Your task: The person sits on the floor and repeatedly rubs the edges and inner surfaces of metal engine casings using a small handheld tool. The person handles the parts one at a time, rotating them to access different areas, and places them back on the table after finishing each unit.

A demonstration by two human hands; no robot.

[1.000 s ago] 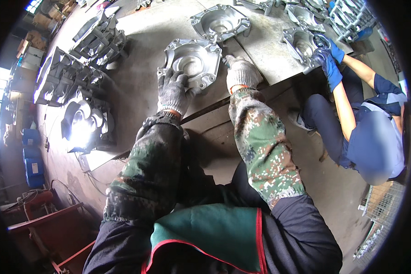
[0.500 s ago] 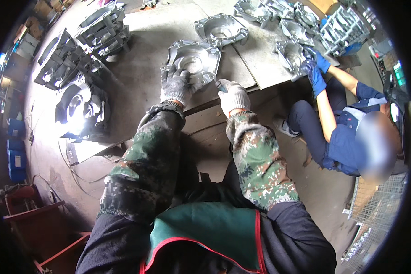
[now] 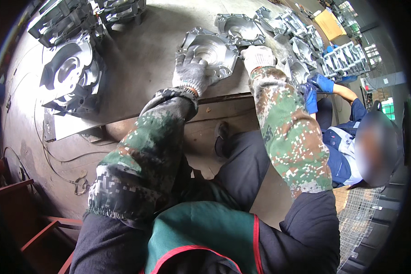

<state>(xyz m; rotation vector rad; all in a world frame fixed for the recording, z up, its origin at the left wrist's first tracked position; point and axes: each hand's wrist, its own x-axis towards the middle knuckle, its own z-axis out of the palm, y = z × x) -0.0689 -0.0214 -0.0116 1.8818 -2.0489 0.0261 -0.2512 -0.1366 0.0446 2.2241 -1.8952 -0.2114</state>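
A silver metal casting (image 3: pixel 213 50) with a round recess lies near the table's front edge. My left hand (image 3: pixel 190 73), in a grey knit glove, rests on its near left rim, fingers spread and thumb apart. My right hand (image 3: pixel 259 57), in a whitish glove, is closed just right of this casting, below a second similar casting (image 3: pixel 240 30). Its fingertips are mostly hidden, and I cannot make out what is in them. The two castings lie close together, the second farther back and to the right.
More castings stand stacked at the left (image 3: pixel 68 68). Several others (image 3: pixel 293 23) lie at the far right by a metal rack-like stack (image 3: pixel 347 60). A co-worker (image 3: pixel 340 150) in blue gloves works at the right. Cables (image 3: pixel 55 157) trail on the floor.
My right hand has moved right and away from me, from the casting's near right corner to beyond its right side. The small dark tool seen in it before is now hidden. My left hand stays on the rim.
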